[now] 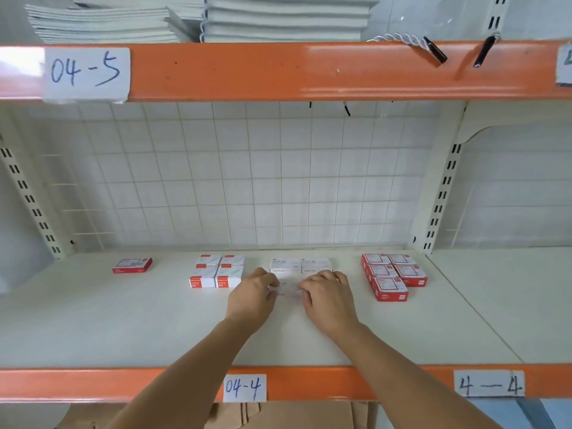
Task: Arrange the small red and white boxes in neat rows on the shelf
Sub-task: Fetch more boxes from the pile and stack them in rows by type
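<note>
Both hands, left (252, 294) & right (325, 292), pinch small white cardboard staple box (286, 287); slide to 12 o'clock, flush w/ white pair (300, 265).

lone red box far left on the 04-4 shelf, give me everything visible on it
The lone red box is a small, flat rectangular carton, apparently cardboard, red on its sides with a white printed panel on top; the print is too small to read. It looks closed and lies flat on the white shelf, turned slightly askew to the shelf's front edge. It sits well left of the red-and-white box group, apart from every other box. Nothing touches it but the shelf; neither hand is near it.
</note>
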